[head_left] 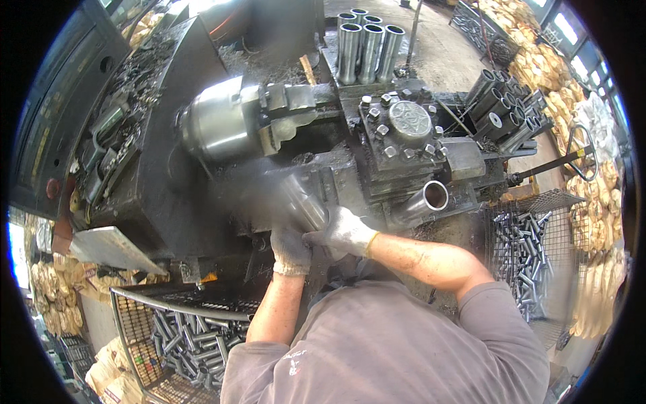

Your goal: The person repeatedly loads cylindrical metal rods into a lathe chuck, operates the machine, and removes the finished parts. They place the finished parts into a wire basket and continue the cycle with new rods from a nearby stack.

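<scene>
Just in front of my body, a shiny metal tube (304,204) is held at a tilt, its upper part blurred against the dark lathe bed. My right hand (344,232), in a whitish work glove, closes around the tube's near end. Beside it my left hand (291,249), in a dirty grey glove, is closed at the same end; some of its fingers are hidden. Beyond the tube is the lathe's chuck (225,121), with no tube visible in its jaws. A bolted tool post (404,128) stands right of the chuck.
Another tube (427,198) leans on the carriage by my right forearm. Several tubes (370,54) stand upright at the back, and more (501,108) are piled right. Wire baskets of small metal pieces stand left (118,323) and right (565,196). A handle (552,165) juts out right.
</scene>
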A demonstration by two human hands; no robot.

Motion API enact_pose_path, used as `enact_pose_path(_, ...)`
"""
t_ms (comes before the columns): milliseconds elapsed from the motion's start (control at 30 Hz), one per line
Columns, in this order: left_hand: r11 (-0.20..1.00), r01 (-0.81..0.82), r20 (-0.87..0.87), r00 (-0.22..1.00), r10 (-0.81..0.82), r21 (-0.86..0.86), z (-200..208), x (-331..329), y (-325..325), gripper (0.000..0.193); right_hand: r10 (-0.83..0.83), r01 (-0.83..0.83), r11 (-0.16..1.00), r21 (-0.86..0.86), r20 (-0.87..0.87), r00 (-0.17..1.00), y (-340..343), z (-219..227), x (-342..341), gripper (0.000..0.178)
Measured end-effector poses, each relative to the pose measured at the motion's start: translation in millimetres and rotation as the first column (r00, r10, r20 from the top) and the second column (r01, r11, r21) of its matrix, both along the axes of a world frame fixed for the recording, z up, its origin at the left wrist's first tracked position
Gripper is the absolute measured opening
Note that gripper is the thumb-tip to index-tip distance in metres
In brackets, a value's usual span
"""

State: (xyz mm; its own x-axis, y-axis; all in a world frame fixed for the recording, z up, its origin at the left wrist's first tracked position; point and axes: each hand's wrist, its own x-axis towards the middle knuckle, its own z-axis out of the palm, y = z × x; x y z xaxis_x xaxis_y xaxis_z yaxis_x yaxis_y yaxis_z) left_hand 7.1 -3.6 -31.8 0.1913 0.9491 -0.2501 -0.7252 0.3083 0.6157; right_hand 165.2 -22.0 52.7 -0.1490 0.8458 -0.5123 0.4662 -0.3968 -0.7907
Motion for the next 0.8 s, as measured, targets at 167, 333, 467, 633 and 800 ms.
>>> enact_pose_path(167,0.953,0.153,0.153,0.968,-0.197,0.261,87.3,16.2,-4.2,0.091,-0.032,0.034,0.994,0.099,-0.021,0.999,-4.9,48.4,25.9,0.077)
enact_pose_path(333,0.884,0.468,-0.359,0.827,-0.433,0.013,32.2,20.5,48.7,0.066,0.196,-0.248,0.74,0.625,0.151,0.969,8.8,178.0,86.6,0.079)
enact_pose_path(467,0.827,0.562,-0.954,0.234,-0.189,-0.026,-17.1,87.1,108.0,0.047,0.002,-0.636,0.543,0.548,0.757,0.653,118.2,202.8,116.1,0.067)
enact_pose_path(633,0.973,0.064,-0.695,0.711,0.113,0.223,38.4,61.9,76.4,0.043,-0.008,-0.83,0.527,0.182,0.978,0.21,248.0,129.8,172.7,0.046)
enact_pose_path(800,0.988,-0.145,-0.598,0.797,0.086,-0.051,-8.1,-26.5,7.2,0.036,0.424,-0.769,0.633,0.091,0.79,0.442,283.0,73.7,154.0,0.058)
